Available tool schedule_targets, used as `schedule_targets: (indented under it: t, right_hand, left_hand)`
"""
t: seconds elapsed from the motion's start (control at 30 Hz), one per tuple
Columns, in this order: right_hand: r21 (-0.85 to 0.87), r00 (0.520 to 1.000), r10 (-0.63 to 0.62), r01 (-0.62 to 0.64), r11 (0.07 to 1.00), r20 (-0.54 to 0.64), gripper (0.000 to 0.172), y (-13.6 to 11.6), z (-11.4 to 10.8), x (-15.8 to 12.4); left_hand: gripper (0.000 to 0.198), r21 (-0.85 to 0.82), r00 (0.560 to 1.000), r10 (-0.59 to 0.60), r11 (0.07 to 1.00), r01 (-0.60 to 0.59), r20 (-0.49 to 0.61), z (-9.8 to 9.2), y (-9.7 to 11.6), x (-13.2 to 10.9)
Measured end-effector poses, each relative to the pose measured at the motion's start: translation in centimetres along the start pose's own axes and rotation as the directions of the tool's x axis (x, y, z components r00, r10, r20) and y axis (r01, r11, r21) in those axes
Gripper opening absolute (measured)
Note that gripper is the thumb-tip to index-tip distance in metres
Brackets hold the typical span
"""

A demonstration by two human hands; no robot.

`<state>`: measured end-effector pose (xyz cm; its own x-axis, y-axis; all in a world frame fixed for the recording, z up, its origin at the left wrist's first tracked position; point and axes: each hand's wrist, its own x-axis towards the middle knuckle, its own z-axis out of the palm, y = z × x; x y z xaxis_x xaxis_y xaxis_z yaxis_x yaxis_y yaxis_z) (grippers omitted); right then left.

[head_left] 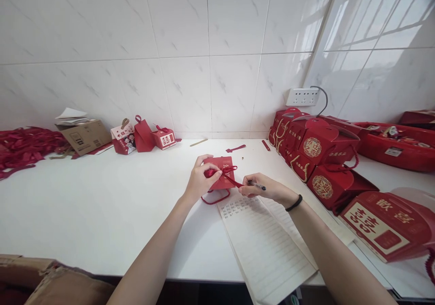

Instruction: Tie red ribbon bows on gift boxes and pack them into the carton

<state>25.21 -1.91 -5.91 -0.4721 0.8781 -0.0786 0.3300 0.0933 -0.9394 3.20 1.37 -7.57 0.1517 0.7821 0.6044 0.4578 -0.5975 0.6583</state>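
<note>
A small red gift box (222, 161) with gold print sits at the head of the notebook. A dark red ribbon (234, 181) is looped into a bow across the box. My left hand (201, 178) is closed, its thumb and fingertips pinching the ribbon by the knot while other fingers rest along the box. My right hand (263, 187) pinches the ribbon's tail, drawn out to the right, and a pen (258, 185) is tucked between its fingers. A twisted red cord (217, 201) curves out below the box.
An open notebook (268, 241) with handwriting lies under my right forearm. Stacked red gift boxes (316, 146) line the right side, near a red basin (397, 153). At the back left stand small boxes (144, 135), a cardboard box (88, 135) and piled ribbons (30, 146).
</note>
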Motion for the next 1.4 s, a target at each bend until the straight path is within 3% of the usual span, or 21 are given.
schedule_targets:
  t: [0.07,0.13,0.23,0.33,0.4,0.53,0.8,1.07,1.23,1.4]
  right_hand:
    - [-0.049,0.999,-0.025,0.023,0.999,-0.044,0.037,0.1,-0.2,0.2]
    - [-0.073,0.972,-0.094,0.08,0.994,-0.214,0.04,0.5,-0.1,0.7]
    - [-0.073,0.851,-0.244,0.238,0.969,-0.465,0.045,0.9,0.7,1.8]
    - [-0.116,0.768,-0.365,0.361,0.925,-0.526,0.042,1.0,1.8,2.4]
    - [-0.131,0.747,-0.391,0.385,0.914,-0.538,0.037,1.1,2.3,2.6]
    - [-0.1,0.744,-0.378,0.391,0.915,-0.552,0.033,1.4,2.6,2.5]
    - [-0.106,0.736,-0.38,0.391,0.914,-0.559,0.037,1.3,2.7,2.5]
    - [-0.102,0.743,-0.361,0.371,0.923,-0.563,0.036,1.1,2.7,2.3]
    - [-0.102,0.746,-0.356,0.364,0.926,-0.563,0.037,1.2,2.8,2.3]
    - [-0.091,0.757,-0.359,0.372,0.924,-0.546,0.034,1.0,2.9,2.2]
  left_hand:
    - [0.006,-0.007,1.0,-0.004,1.0,0.004,-0.001,-0.1,0.0,0.0]
    - [0.005,-0.015,1.0,-0.001,1.0,0.001,0.004,-0.1,0.1,0.0]
    - [0.006,-0.033,0.999,0.032,0.999,-0.03,0.034,0.1,0.3,-0.2]
    - [0.007,-0.087,0.994,0.075,0.994,-0.068,0.084,0.1,0.4,-0.5]
    - [0.008,-0.149,0.99,0.089,0.986,-0.071,0.111,0.0,0.4,-0.6]
    - [0.003,-0.267,0.992,0.035,0.964,-0.002,0.118,-0.3,0.2,-0.8]
    - [0.018,-0.419,0.994,-0.061,0.903,0.095,0.094,-0.7,0.1,-0.4]
    - [0.006,-0.471,0.985,-0.02,0.877,0.099,0.17,-1.5,-0.4,-0.1]
    - [0.006,-0.348,0.999,-0.019,0.937,0.027,0.027,-0.9,0.1,-0.3]
    - [0.002,-0.146,0.983,0.098,0.982,-0.121,-0.154,-0.1,0.4,-0.8]
